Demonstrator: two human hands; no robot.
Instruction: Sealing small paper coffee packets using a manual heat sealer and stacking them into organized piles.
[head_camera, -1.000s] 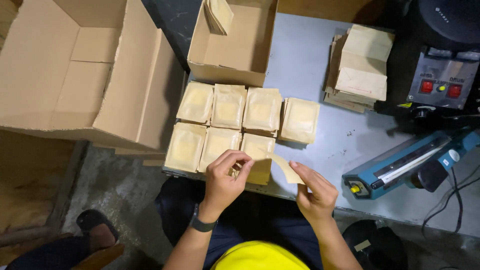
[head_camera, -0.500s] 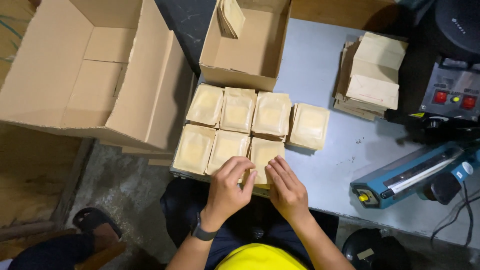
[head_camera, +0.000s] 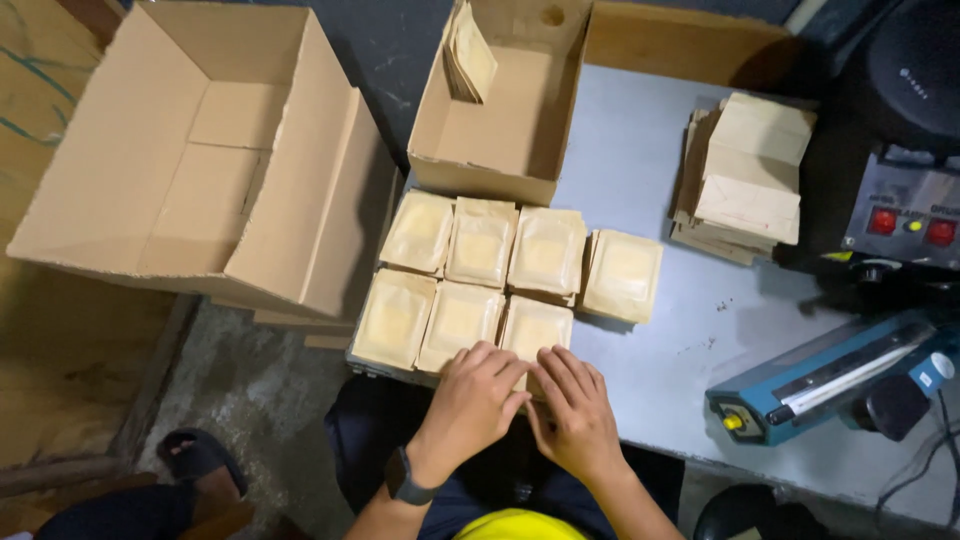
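1. Left hand (head_camera: 472, 398) and right hand (head_camera: 572, 412) are lying side by side at the table's (head_camera: 650, 180) near edge, fingers flat and pressing down on a tan pouch (head_camera: 536, 328).
2. Grip: both open-palmed, fingers together, clamping nothing; just pushing on the pouch top.
3. That pouch is sitting at the right end of the near row; two more are lying left of it, four in the row behind (head_camera: 520, 248), all touching.
4. Small open carton (head_camera: 505, 130) is standing at the far edge behind the rows.
5. Stack of flat bags (head_camera: 745, 180) is resting toward the right; blue heat sealer (head_camera: 830, 385) is sitting at the near right corner.
6. Big empty carton (head_camera: 200, 160) is hanging off the left edge.
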